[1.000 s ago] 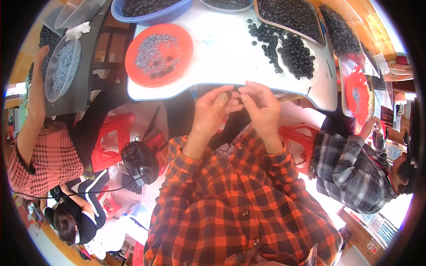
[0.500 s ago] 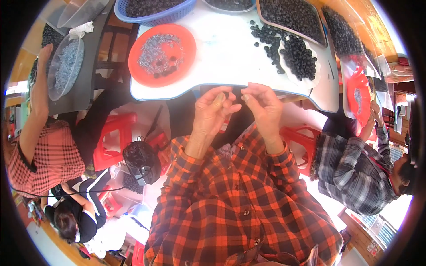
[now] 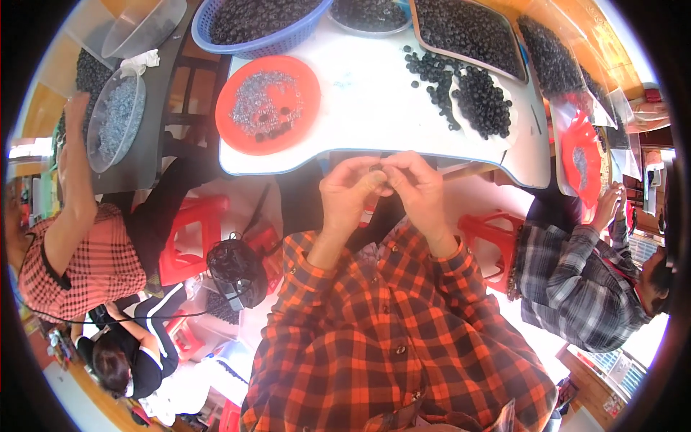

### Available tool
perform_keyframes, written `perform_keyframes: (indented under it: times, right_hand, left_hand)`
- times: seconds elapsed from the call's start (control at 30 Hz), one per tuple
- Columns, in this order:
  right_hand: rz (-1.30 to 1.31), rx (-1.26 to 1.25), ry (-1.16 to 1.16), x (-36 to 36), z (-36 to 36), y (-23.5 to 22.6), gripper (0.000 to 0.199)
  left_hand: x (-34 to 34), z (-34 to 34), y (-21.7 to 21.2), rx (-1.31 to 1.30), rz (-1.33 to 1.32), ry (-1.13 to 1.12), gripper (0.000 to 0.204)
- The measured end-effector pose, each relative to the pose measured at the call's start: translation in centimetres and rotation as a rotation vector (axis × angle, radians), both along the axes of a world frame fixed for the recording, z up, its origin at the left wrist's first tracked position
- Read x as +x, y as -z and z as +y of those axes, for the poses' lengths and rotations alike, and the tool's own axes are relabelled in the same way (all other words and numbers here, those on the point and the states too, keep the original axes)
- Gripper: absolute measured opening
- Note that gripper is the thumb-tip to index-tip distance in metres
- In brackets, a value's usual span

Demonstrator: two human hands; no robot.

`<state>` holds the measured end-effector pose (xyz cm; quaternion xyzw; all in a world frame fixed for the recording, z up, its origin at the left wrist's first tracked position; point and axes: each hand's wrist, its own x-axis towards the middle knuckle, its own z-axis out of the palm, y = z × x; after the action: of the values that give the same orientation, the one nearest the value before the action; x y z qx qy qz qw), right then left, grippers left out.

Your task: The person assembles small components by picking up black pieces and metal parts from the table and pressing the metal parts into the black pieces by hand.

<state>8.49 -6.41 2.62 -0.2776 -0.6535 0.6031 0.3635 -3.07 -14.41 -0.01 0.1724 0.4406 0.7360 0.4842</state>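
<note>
In front of the white table's (image 3: 367, 108) near edge, my left hand (image 3: 349, 191) and my right hand (image 3: 416, 189) meet with fingertips touching. My left thumb and forefinger pinch a small dark round piece, mostly covered by the fingers. The right fingers are also closed at that spot; what they hold is too small to make out. Ahead and to the left lies an orange-red plate (image 3: 308, 86) with small clear bits (image 3: 252, 93) and several dark round pieces (image 3: 273, 129). To the right, small black ring-like pieces (image 3: 486, 108) are heaped on and beside a white sheet or dish.
A blue basket (image 3: 266, 47) and a tray (image 3: 468, 36), both full of black pieces, stand along the table's far side. People sit on either side: one in pink check (image 3: 86, 266), one in grey plaid (image 3: 568, 281). Red stools (image 3: 191, 234) flank me.
My two hands, apart before, have come together at the fingertips and sit slightly lower. The whole view has shifted a little. The co-worker's hands on the right have moved closer together.
</note>
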Motion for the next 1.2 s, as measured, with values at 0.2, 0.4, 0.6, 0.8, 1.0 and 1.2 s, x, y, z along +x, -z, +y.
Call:
perform_keyframes:
  times: [0.2,0.4,0.6,0.8,1.0,1.2]
  right_hand:
    - [0.011,-0.113,-0.013,0.2,0.3,-0.2,0.009]
    - [0.08,-0.334,-0.075,0.5,0.8,0.8,0.011]
    - [0.224,-0.581,-0.2,1.1,1.8,1.5,0.014]
    - [0.172,-0.624,-0.17,0.8,2.2,1.0,0.014]
    - [-0.239,0.437,0.227,0.0,3.5,1.2,0.007]
    - [-0.311,0.539,0.265,0.7,5.6,3.6,0.008]
  left_hand:
    - [0.1,-0.3,-0.1,-0.032,0.186,-0.002,0.026]
    - [-0.1,-0.3,0.4,-0.021,0.242,0.026,0.026]
    - [0.2,0.3,0.0,0.087,0.046,0.101,0.026]
    - [-1.0,0.5,-0.4,0.055,-0.005,0.205,0.025]
    - [-6.1,2.1,-3.9,-0.211,0.365,0.014,0.023]
    - [-15.2,6.4,-7.0,-0.324,0.831,-0.389,0.02]
